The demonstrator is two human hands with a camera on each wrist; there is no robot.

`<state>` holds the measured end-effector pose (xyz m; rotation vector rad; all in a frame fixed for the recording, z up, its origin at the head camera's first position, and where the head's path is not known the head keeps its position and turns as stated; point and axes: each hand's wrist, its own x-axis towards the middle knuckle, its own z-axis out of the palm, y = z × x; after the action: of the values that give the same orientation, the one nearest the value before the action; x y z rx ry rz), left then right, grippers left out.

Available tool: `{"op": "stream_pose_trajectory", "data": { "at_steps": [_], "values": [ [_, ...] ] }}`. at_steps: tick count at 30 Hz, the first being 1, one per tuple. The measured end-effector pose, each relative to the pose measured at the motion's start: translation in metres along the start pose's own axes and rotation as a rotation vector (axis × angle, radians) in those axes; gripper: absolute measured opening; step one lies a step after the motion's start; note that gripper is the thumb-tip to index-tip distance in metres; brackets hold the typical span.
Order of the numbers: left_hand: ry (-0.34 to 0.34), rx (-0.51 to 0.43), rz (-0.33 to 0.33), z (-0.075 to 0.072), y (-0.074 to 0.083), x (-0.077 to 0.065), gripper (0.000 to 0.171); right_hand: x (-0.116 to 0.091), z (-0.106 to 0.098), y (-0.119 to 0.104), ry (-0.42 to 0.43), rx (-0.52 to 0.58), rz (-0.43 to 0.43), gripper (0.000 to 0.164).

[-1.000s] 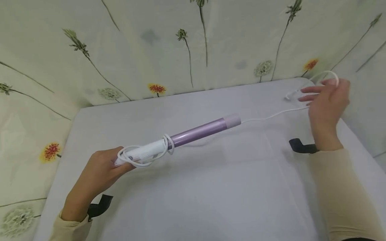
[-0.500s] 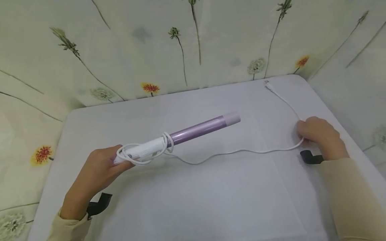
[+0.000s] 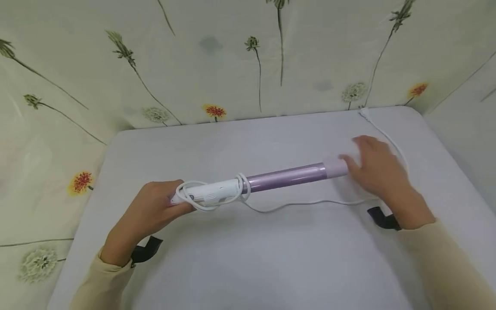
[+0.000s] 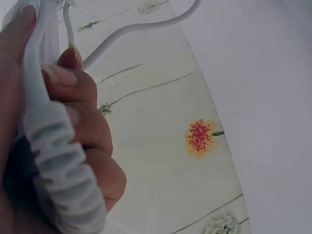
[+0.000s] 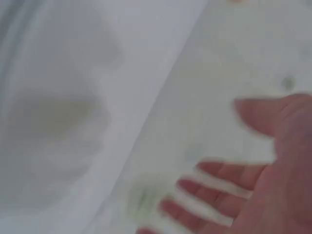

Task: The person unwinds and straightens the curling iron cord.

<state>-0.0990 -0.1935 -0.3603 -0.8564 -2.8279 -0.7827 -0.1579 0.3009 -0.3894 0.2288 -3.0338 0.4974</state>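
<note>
We had the left hand (image 3: 155,202) clamped on the curling iron (image 3: 284,177), fingers curled round the butt of its white handle (image 3: 222,189). Our left wrist view put the ribbed strain relief (image 4: 63,161) along the palm. Wrist came in from lower left, back of the hand up.

Right hand (image 3: 377,168) was free of any grip: fingers extended and spread, thumb set apart, motion-blurred. It sat just beside the pale tip (image 3: 335,167) of the purple barrel; we couldn't tell if the thumb touched it.

Iron was over the middle of the desk (image 3: 240,254), barrel to the right and angled slightly toward the far edge, soft shadow underneath. White cord (image 3: 302,203) was wrapped round the handle, ran right to the right wrist, showed again beyond that hand, and ended at a plug (image 3: 364,112) on the far edge.

Desk was covered in smooth white, with rounded far corners. Behind it and to the left we had a pale backdrop (image 3: 310,51) printed with dandelions, thin stems and red-yellow flowers. Beige sleeves both arms, black bracket (image 3: 147,249) at each wrist.
</note>
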Motion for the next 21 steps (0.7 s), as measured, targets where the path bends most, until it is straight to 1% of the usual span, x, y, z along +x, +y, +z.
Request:
{"op": "stream_pose_trajectory", "data": {
  "at_steps": [1, 2, 3, 4, 5, 6, 8, 9, 10, 12, 13, 14, 15, 16, 17, 18, 21],
  "values": [
    [0.002, -0.001, 0.010, 0.000, 0.002, 0.002, 0.026, 0.001, 0.007, -0.021, -0.002, 0.075, -0.119, 0.060],
    [0.006, -0.003, 0.020, 0.000, 0.003, 0.004, 0.026, 0.002, 0.017, -0.041, 0.006, 0.167, -0.268, 0.057],
    [0.008, -0.009, 0.026, -0.001, 0.005, 0.005, 0.026, 0.003, 0.027, -0.060, -0.046, 0.260, -0.380, 0.057],
    [0.009, -0.013, 0.030, -0.001, 0.007, 0.005, 0.027, 0.004, 0.037, -0.080, -0.126, 0.360, -0.455, 0.058],
    [0.007, -0.020, 0.033, -0.001, 0.008, 0.005, 0.026, 0.005, 0.049, -0.098, -0.214, 0.450, -0.520, 0.059],
    [0.006, -0.024, 0.036, -0.001, 0.010, 0.005, 0.025, 0.006, 0.059, -0.114, -0.305, 0.529, -0.565, 0.061],
    [-0.001, -0.037, 0.044, -0.001, 0.012, 0.004, 0.024, 0.009, 0.077, -0.143, -0.461, 0.630, -0.595, 0.062],
    [-0.005, -0.047, 0.049, 0.000, 0.013, 0.004, 0.024, 0.012, 0.083, -0.155, -0.523, 0.639, -0.570, 0.061],
    [-0.007, -0.056, 0.056, 0.000, 0.013, 0.003, 0.023, 0.014, 0.085, -0.167, -0.548, 0.634, -0.596, 0.059],
    [-0.009, -0.071, 0.069, 0.000, 0.014, 0.002, 0.022, 0.020, 0.088, -0.184, -0.562, 0.637, -0.629, 0.048],
    [-0.011, -0.081, 0.075, 0.000, 0.014, 0.001, 0.021, 0.024, 0.089, -0.190, -0.561, 0.645, -0.634, 0.039],
    [-0.013, -0.092, 0.078, 0.000, 0.013, 0.001, 0.021, 0.027, 0.088, -0.193, -0.569, 0.664, -0.645, 0.029],
    [-0.015, -0.101, 0.082, 0.000, 0.013, -0.001, 0.021, 0.032, 0.086, -0.195, -0.570, 0.678, -0.637, 0.021],
    [-0.021, -0.112, 0.085, -0.001, 0.012, -0.002, 0.021, 0.037, 0.085, -0.196, -0.565, 0.706, -0.636, 0.016],
    [-0.029, -0.123, 0.087, -0.001, 0.012, -0.003, 0.021, 0.043, 0.085, -0.194, -0.558, 0.741, -0.626, 0.016],
    [-0.038, -0.129, 0.089, -0.001, 0.012, -0.004, 0.021, 0.048, 0.082, -0.193, -0.543, 0.746, -0.631, 0.018],
    [-0.072, -0.119, 0.111, 0.000, 0.010, -0.007, 0.022, 0.064, 0.068, -0.193, -0.485, 0.741, -0.686, 0.021]
  ]
}}
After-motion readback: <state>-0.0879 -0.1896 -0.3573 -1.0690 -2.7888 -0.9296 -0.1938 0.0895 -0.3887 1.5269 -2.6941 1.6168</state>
